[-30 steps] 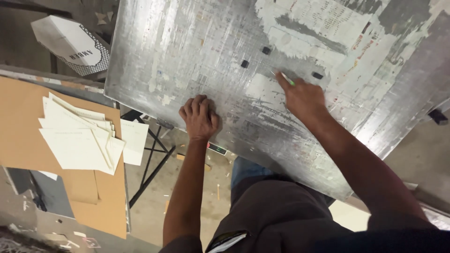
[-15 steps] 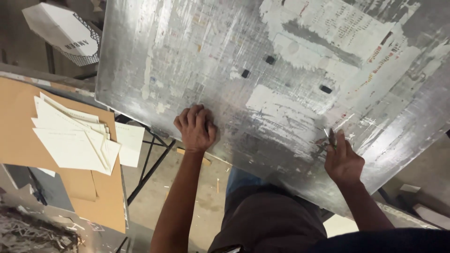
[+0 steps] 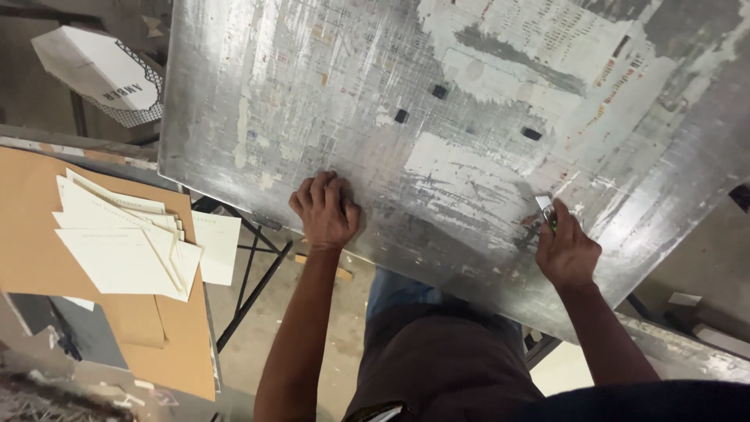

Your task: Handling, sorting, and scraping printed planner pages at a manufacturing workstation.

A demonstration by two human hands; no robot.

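**Hands at the edge of a scraped metal sheet**

On the near edge of the sheet (image 3: 328, 101), the left hand (image 3: 323, 211) rested with its fingers curled under into a loose fist, knuckles pressed to the metal and nothing held in it. The sheet was large, grey and heavily scratched, with pale patches of torn paper stuck over much of its far and right parts and three small dark squares (image 3: 440, 91) scattered near its middle. It lay tilted across the view, its near edge running down towards the right.

Further right along that edge, the right hand (image 3: 566, 252) was clenched around a small blade (image 3: 545, 205), a bright metal tip with a bit of green at the handle showing above the fingers. The tip touched the sheet just beside a whitish paper patch. The two hands were well apart, both on the near strip of the sheet.

Left of the sheet stood a brown board (image 3: 31, 234) carrying a fanned pile of cream paper pieces (image 3: 117, 242), with one more white sheet at its right edge. Beyond it, at the upper left, sat a white folded carton (image 3: 94, 70). Below the sheet, black stand legs (image 3: 250, 289) crossed over a dusty floor (image 3: 258, 344), and the person's dark clothing (image 3: 437, 359) filled the lower middle.
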